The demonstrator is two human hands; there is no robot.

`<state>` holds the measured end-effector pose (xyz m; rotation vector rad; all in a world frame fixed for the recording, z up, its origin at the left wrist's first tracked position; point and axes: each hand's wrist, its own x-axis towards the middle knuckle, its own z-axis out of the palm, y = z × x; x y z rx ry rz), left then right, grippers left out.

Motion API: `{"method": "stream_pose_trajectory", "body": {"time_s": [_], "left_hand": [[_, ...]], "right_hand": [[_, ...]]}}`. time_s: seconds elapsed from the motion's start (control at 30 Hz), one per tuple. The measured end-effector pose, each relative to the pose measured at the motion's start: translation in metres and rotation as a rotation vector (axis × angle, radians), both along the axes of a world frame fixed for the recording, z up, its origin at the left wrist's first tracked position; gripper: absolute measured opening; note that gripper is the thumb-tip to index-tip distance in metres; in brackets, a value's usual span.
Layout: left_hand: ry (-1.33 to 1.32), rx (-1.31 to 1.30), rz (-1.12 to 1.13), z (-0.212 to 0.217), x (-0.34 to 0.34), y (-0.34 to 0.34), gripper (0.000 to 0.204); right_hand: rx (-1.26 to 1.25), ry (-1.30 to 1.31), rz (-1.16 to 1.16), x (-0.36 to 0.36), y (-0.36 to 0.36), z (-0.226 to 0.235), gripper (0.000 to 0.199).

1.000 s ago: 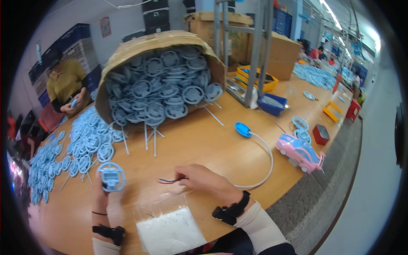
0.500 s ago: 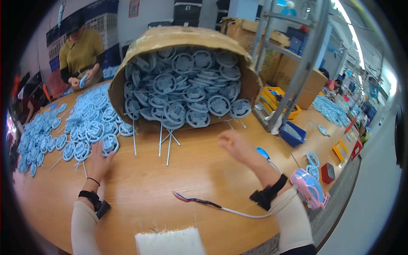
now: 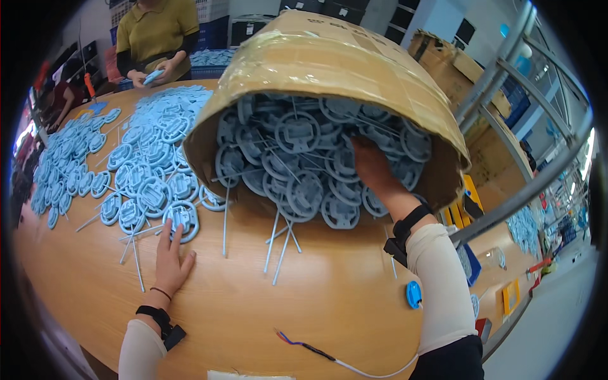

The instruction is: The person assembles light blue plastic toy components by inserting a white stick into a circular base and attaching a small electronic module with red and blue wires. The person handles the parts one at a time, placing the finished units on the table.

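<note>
A big cardboard box (image 3: 345,60) lies on its side with its mouth toward me, full of light blue round plastic ring parts (image 3: 297,130). My right hand (image 3: 373,166) reaches inside it among the parts; the fingertips are in shadow, so whether they grip one is not visible. On the table to the left, my left hand (image 3: 172,263) is open, with fingers stretched toward a blue ring part (image 3: 181,220) at the near edge of a heap (image 3: 152,164). The fingertips touch its lower rim. Thin blue rods (image 3: 270,244) stick out below the box mouth.
A cable with bare coloured wire ends (image 3: 304,345) lies near me, and a blue oval piece (image 3: 413,294) sits by my right forearm. A metal frame (image 3: 506,190) stands right of the box, with yellow bins (image 3: 465,202) behind. A co-worker (image 3: 158,38) holds a blue part across the table.
My right hand has moved from above the table forward into the box. My left hand stays by the heap's near edge. The view has shifted, bringing the box closer.
</note>
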<state>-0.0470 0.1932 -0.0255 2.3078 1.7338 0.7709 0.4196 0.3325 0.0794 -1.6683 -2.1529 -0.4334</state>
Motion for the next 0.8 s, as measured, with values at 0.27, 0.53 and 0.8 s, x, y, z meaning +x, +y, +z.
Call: {"method": "stream_pose_trajectory", "body": {"time_s": [0.27, 0.53, 0.8], "left_hand": [[-0.037, 0.011, -0.009, 0.0, 0.003, 0.009, 0.059], [-0.072, -0.032, 0.007, -0.002, 0.0, 0.007, 0.056], [-0.071, -0.03, 0.001, -0.002, 0.003, 0.007, 0.058]], "right_hand": [[0.036, -0.303, -0.255, -0.007, 0.028, -0.008, 0.035], [0.135, 0.051, -0.03, 0.002, -0.046, -0.005, 0.038], [0.176, -0.087, 0.064, -0.012, -0.086, 0.017, 0.03]]}}
